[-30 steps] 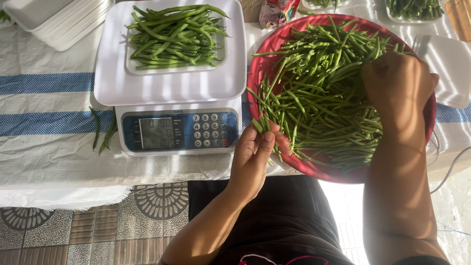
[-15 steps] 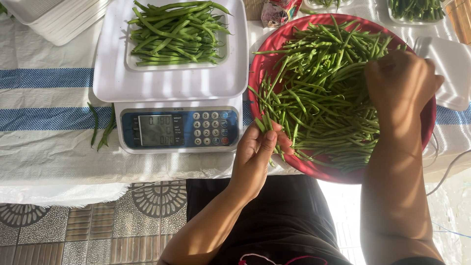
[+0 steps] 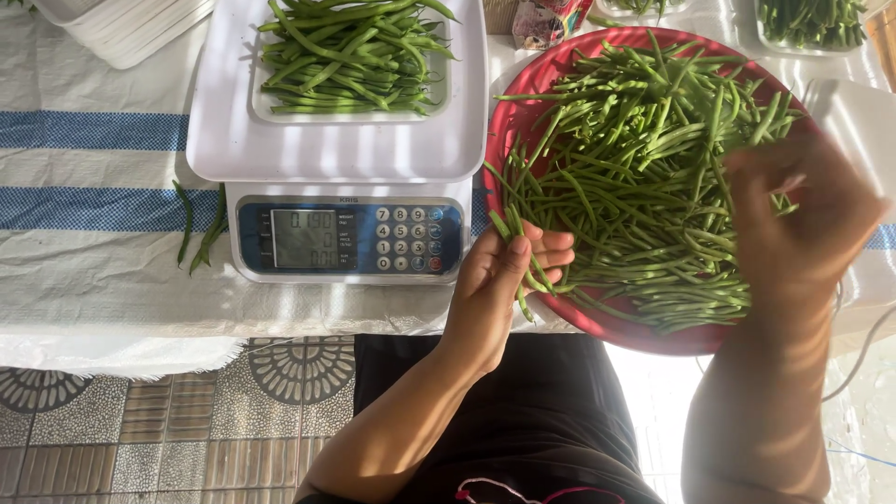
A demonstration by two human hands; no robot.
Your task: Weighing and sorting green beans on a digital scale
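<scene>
A large red basin (image 3: 509, 117) heaped with green beans (image 3: 635, 159) sits at the table's front right. My left hand (image 3: 499, 280) is at the basin's near-left rim, closed around a small bunch of beans. Blurred with motion, my right hand (image 3: 807, 219) hovers over the right side of the pile with fingers spread, a few beans near its fingertips; whether it grips any is unclear. To the left stands a white digital scale (image 3: 336, 168) carrying a white foam tray of beans (image 3: 350, 56).
A few loose beans (image 3: 201, 229) lie on the white and blue striped cloth left of the scale. Stacked white foam trays (image 3: 121, 28) are at the back left, another white tray (image 3: 868, 112) right of the basin. Patterned floor tiles show below the table edge.
My right hand has lifted off the far right of the pile and moved toward me, fingers opening. My left hand keeps its bunch, shifted slightly.
</scene>
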